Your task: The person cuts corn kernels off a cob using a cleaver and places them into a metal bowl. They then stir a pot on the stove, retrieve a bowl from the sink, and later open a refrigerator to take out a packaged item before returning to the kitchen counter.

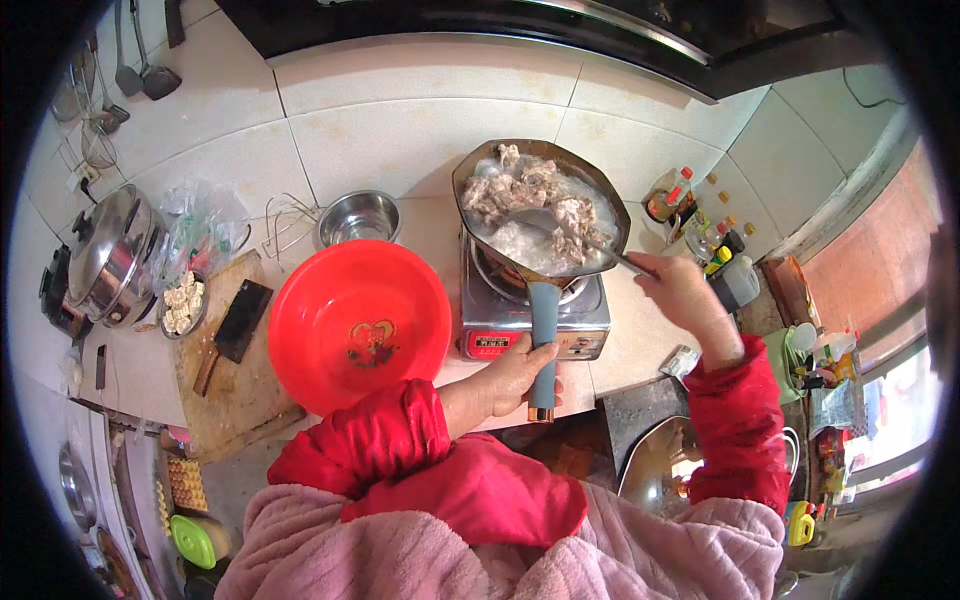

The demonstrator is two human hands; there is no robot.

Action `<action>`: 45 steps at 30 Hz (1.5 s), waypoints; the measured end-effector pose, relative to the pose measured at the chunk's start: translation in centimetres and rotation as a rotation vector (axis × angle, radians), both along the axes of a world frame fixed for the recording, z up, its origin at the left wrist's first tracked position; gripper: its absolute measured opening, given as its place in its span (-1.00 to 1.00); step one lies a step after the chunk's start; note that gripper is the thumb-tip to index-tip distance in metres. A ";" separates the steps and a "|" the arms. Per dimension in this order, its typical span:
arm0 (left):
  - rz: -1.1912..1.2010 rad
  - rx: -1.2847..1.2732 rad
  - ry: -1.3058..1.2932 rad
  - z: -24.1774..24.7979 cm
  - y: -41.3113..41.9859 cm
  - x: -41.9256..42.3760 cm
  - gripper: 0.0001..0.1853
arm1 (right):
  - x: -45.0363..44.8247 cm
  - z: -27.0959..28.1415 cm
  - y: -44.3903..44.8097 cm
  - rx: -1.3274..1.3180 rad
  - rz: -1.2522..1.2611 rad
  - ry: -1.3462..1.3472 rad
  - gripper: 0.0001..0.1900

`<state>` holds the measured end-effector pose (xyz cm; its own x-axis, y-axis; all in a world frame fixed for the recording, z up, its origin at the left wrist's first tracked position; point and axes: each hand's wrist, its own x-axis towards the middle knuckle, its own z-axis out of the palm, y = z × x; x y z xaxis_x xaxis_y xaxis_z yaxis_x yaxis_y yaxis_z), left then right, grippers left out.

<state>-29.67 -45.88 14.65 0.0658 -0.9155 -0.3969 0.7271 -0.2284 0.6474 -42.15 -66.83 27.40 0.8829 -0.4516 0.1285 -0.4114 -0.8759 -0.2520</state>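
Observation:
My left hand point(517, 375) is wrapped around the blue-grey handle point(545, 330) of a dark wok point(615, 199). The wok is tilted up on a gas stove point(592, 304), its handle toward me. Inside, pieces of meat point(525, 184) sit in pale, frothy liquid point(525, 244). My right hand point(675, 292) grips a metal ladle point(536, 219) by its handle, from the right of the wok. The ladle's bowl lies among the meat and is partly covered by liquid. To the left of the stove stands a red plastic basin point(315, 330) with a printed design inside.
Left of the basin, a cleaver point(244, 319) and a bowl of white cubes point(183, 304) rest on a wooden cutting board point(217, 420). A steel bowl point(360, 217) and a wire rack point(285, 225) stand near the wall. Condiment bottles point(671, 195) line the right side. A lidded pot point(112, 255) is far left.

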 end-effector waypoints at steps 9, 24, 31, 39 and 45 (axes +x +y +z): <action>-0.002 0.002 0.024 -0.1 -0.2 0.0 -0.73 | 1.4 -1.0 -0.4 -0.048 -0.038 -0.164 -0.68; 0.019 -0.002 0.008 -0.6 0.0 0.3 -0.73 | -4.3 1.0 1.9 -0.213 -0.157 -0.099 -0.65; 0.003 -0.052 0.023 -0.6 0.0 0.2 -0.73 | -0.4 -3.9 -2.0 -0.050 -0.254 -0.035 -0.66; 0.020 -0.045 -0.011 -0.7 0.0 0.3 -0.73 | -2.7 -3.1 1.2 0.093 -0.133 -0.169 -0.59; 0.026 -0.043 -0.004 -0.6 0.1 0.4 -0.73 | -4.4 -1.7 4.3 0.018 0.002 -0.105 -0.61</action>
<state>-29.30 -45.79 14.06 0.0908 -0.9297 -0.3568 0.7298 -0.1817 0.6591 -46.54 -62.57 25.65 0.8657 -0.4533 0.2122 -0.3807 -0.8716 -0.3089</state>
